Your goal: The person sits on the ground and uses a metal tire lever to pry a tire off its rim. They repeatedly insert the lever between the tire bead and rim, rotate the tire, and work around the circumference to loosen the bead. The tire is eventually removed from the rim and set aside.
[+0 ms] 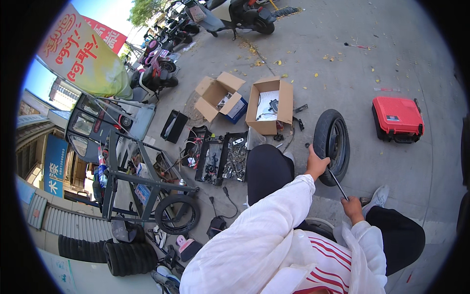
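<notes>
A black tire on a wheel (319, 128) stands upright on the pavement in front of me. My left hand (317, 162) grips the near left side of the tire, the thumb laid along the tread toward the rim. A thin metal tire lever (338, 184) slants from the wheel's lower edge back toward me. Its near end is in my right hand (352, 209), fingers wrapped round it. The lever's far tip meets the tire's near edge just beside my left hand; whether it sits under the bead cannot be made out.
A red hard case (397, 119) lies to the right. Two cardboard boxes (289, 105) and black trays of metal parts (235, 166) stand ahead and left. Farther left are a metal frame cart (147, 185), a loose tire (155, 215) and stacked tires (129, 259). Scooters (235, 17) stand beyond.
</notes>
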Action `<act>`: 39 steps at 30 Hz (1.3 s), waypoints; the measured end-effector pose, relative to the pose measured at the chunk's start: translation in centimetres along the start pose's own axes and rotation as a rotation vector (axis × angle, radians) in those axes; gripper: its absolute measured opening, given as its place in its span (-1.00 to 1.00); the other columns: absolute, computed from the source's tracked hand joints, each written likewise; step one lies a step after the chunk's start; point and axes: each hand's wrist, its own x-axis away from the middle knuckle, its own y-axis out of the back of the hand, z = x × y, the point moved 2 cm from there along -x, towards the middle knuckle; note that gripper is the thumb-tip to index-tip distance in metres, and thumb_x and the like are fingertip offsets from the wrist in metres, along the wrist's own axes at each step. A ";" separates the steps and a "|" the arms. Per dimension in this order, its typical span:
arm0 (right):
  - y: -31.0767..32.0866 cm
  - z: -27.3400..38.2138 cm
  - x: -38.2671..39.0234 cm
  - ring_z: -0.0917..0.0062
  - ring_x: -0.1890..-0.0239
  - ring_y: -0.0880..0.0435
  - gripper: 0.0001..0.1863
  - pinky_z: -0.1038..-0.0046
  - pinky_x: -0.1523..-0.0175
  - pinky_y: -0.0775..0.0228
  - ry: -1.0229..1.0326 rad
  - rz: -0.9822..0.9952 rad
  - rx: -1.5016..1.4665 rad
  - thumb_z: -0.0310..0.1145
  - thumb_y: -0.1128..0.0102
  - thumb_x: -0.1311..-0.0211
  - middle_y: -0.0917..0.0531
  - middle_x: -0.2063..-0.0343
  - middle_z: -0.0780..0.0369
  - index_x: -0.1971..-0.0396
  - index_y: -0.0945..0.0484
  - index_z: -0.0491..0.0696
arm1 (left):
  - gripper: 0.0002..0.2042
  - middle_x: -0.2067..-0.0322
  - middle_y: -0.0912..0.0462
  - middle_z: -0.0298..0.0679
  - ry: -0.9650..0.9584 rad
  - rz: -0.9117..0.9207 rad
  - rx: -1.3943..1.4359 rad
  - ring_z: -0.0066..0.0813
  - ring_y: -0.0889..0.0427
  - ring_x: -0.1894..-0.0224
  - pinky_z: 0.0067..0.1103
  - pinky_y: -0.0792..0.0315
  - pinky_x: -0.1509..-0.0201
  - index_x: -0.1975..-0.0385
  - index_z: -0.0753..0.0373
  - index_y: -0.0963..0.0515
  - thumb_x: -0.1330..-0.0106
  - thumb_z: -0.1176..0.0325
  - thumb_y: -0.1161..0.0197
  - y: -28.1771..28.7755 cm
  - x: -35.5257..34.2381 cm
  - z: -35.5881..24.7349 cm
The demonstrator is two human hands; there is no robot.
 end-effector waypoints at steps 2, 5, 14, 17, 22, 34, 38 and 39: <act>0.3 0.4 0.4 -0.05 0.29 -0.60 -0.55 0.12 0.13 -0.42 0.014 0.046 0.005 -0.03 -0.15 -0.12 -0.62 0.44 -0.12 0.43 -0.64 -0.20 | -0.15 0.08 -0.53 0.10 0.052 0.037 -0.017 -0.04 -0.57 0.04 -0.40 -0.39 -0.09 -0.24 0.36 -0.05 0.11 0.40 -0.37 0.7 0.2 -0.7; -0.5 -0.2 0.5 0.00 0.33 -0.62 -0.56 0.14 0.15 -0.44 0.047 0.119 0.027 -0.02 -0.16 -0.11 -0.63 0.49 -0.09 0.49 -0.66 -0.17 | -0.15 0.09 -0.55 0.09 0.076 0.081 -0.122 -0.03 -0.58 0.04 -0.39 -0.40 -0.09 -0.24 0.31 -0.07 0.11 0.38 -0.39 1.8 0.7 -2.3; -1.4 1.4 1.7 0.13 0.30 -0.65 -0.53 0.24 0.09 -0.43 -0.010 0.498 0.143 0.05 -0.14 -0.19 -0.67 0.43 -0.01 0.55 -0.71 -0.08 | -0.15 0.05 -0.53 0.12 -0.046 0.273 -0.301 0.08 -0.52 -0.04 -0.26 -0.40 -0.10 -0.28 0.18 -0.11 0.07 0.29 -0.42 3.1 2.5 -3.9; -2.1 0.4 1.4 0.15 0.25 -0.65 -0.54 0.24 0.07 -0.42 -0.021 0.506 0.265 0.06 -0.13 -0.21 -0.68 0.37 0.02 0.50 -0.72 -0.06 | -0.16 0.08 -0.54 0.10 -0.141 0.285 -0.349 0.09 -0.51 -0.02 -0.22 -0.39 -0.08 -0.26 0.17 -0.15 0.10 0.31 -0.43 2.6 2.6 -4.8; -2.4 -3.4 0.0 0.12 0.25 -0.65 -0.58 0.22 0.08 -0.43 -0.091 0.356 0.273 0.01 -0.13 -0.22 -0.68 0.41 0.02 0.51 -0.72 -0.04 | -0.22 0.10 -0.53 0.07 -0.258 0.338 -0.375 0.10 -0.50 0.02 -0.20 -0.38 -0.05 -0.21 0.16 -0.24 0.11 0.32 -0.43 1.7 2.7 -6.9; -1.4 -4.2 -1.0 0.07 0.09 -0.60 -0.55 0.16 0.01 -0.43 -0.145 0.272 0.322 0.03 -0.14 -0.20 -0.64 0.20 -0.03 0.31 -0.66 -0.12 | -0.26 0.13 -0.51 0.02 -0.274 0.428 -0.426 0.10 -0.49 0.03 -0.23 -0.38 -0.02 -0.16 0.08 -0.30 0.14 0.32 -0.43 0.1 2.0 -8.7; -1.1 -3.4 -1.0 0.06 0.10 -0.59 -0.57 0.16 0.01 -0.42 -0.083 0.262 0.323 -0.02 -0.18 -0.17 -0.64 0.23 -0.04 0.31 -0.66 -0.15 | -0.27 0.15 -0.50 0.02 -0.312 0.376 -0.404 0.10 -0.49 0.04 -0.23 -0.39 -0.01 -0.16 0.07 -0.30 0.15 0.34 -0.42 -0.4 1.8 -7.4; -1.0 -3.4 -0.9 0.05 0.11 -0.59 -0.58 0.16 0.01 -0.41 -0.061 0.246 0.325 -0.05 -0.19 -0.16 -0.65 0.25 -0.05 0.32 -0.66 -0.16 | -0.27 0.15 -0.50 0.03 -0.316 0.372 -0.402 0.09 -0.49 0.03 -0.23 -0.39 -0.01 -0.16 0.08 -0.30 0.15 0.34 -0.42 -0.4 1.7 -7.3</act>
